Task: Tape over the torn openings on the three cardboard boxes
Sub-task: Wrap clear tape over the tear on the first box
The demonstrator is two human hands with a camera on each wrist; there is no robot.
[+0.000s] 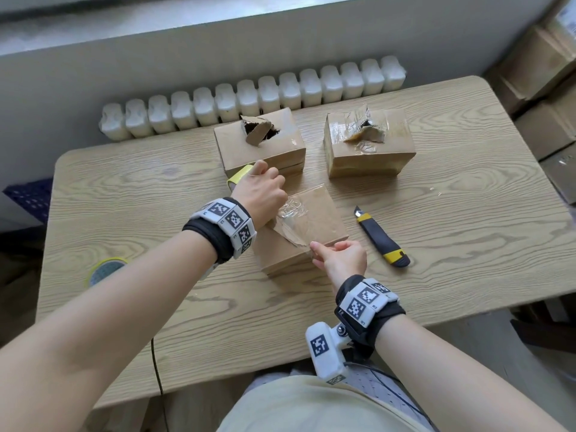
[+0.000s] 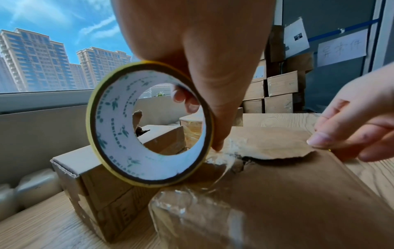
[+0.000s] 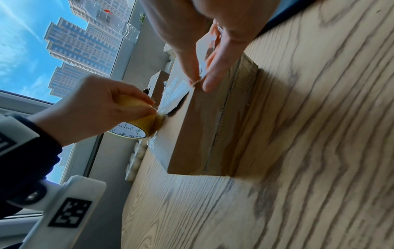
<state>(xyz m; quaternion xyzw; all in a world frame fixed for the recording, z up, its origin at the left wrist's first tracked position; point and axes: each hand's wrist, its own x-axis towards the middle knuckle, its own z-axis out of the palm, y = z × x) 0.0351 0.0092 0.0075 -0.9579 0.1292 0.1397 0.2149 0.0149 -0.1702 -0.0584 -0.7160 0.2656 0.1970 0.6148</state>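
The nearest cardboard box [image 1: 324,213] has a jagged tear [image 2: 277,158] across its top. My left hand [image 1: 268,188] grips a yellow-edged roll of clear tape [image 1: 240,177] at the box's far left corner, thumb pressing near the roll's edge [image 2: 149,124]. A crinkled clear strip [image 1: 293,219] runs from the roll over the tear to the near edge. My right hand [image 1: 318,251] pinches the strip's end [image 3: 197,82] there. Two other boxes stand behind, a left one [image 1: 268,151] and a right one [image 1: 374,154], each with a torn flap sticking up.
A yellow and black utility knife [image 1: 381,236] lies on the wooden table [image 1: 156,198] right of the near box. A second tape roll [image 1: 104,271] sits at the table's left edge. A white radiator [image 1: 249,98] runs behind the table, and stacked cartons [image 1: 542,73] stand at right.
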